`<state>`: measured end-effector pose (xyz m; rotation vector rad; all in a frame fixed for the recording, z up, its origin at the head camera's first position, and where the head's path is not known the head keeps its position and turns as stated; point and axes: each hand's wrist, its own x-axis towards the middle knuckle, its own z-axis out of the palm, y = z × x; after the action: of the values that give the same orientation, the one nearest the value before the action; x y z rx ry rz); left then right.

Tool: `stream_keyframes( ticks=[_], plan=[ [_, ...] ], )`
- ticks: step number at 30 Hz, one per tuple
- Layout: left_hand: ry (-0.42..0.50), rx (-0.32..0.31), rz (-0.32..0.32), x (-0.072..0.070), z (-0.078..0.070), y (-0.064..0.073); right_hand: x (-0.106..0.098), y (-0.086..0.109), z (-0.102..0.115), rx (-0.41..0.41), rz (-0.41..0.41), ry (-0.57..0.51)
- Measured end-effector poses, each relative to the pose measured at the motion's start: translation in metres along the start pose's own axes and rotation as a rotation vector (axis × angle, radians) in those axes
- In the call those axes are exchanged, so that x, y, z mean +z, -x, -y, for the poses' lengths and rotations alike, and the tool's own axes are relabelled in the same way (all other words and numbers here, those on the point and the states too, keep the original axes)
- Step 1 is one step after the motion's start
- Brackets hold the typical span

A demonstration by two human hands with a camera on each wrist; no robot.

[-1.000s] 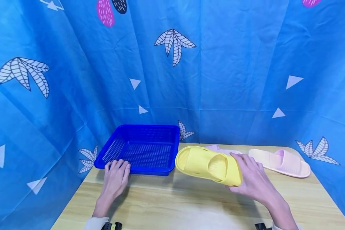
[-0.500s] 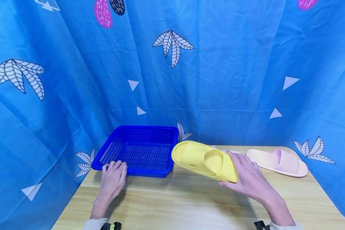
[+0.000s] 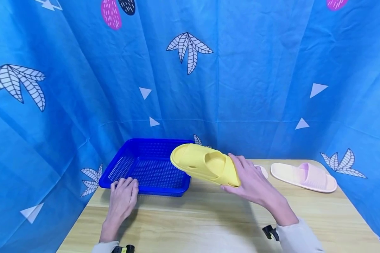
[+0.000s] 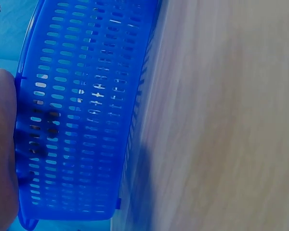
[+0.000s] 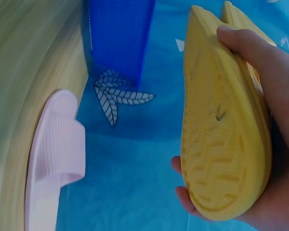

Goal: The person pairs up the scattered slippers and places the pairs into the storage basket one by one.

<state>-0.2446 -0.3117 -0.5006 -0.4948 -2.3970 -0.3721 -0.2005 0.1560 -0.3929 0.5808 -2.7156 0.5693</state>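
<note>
In the head view my left hand (image 3: 122, 202) grips the near rim of a blue perforated plastic basket (image 3: 159, 191), fingers bent over its edge. The left wrist view has the basket wall (image 4: 77, 125) upright, with finger shadows behind its holes. My right hand (image 3: 256, 186) holds a yellow slipper (image 3: 191, 162) by its right end, tilted with its left end up over the basket's right side. The treaded sole (image 5: 216, 159) faces the right wrist camera. A second yellow layer shows behind it; I cannot tell whether that is another slipper.
A pale pink slipper (image 3: 315, 177) lies at the back right of the wooden table (image 3: 183, 225). Another pink slipper (image 3: 262, 171) is mostly hidden behind my right hand. A blue patterned curtain (image 3: 250, 88) surrounds the back and sides.
My right hand has carried the yellow slipper left and up, so it now overlaps the basket's right side. My left hand has stayed on the rim.
</note>
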Motion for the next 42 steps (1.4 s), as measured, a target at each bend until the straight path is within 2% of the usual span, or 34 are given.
stream_keyframes(
  ticks=[14,23,29,42],
  plan=[
    [-0.007,-0.030,0.015,-0.003,-0.003,0.002,0.022,-0.052,0.038,-0.077,0.102,-0.025],
    [-0.017,-0.022,0.005,-0.003,-0.004,0.002,0.030,-0.085,0.064,-0.063,0.134,-0.008],
    [-0.019,-0.022,0.009,-0.003,-0.004,0.002,0.044,-0.104,0.079,-0.035,0.192,0.005],
    [-0.004,-0.024,0.002,-0.001,-0.002,0.002,0.074,-0.139,0.107,-0.070,0.247,0.052]
  ],
)
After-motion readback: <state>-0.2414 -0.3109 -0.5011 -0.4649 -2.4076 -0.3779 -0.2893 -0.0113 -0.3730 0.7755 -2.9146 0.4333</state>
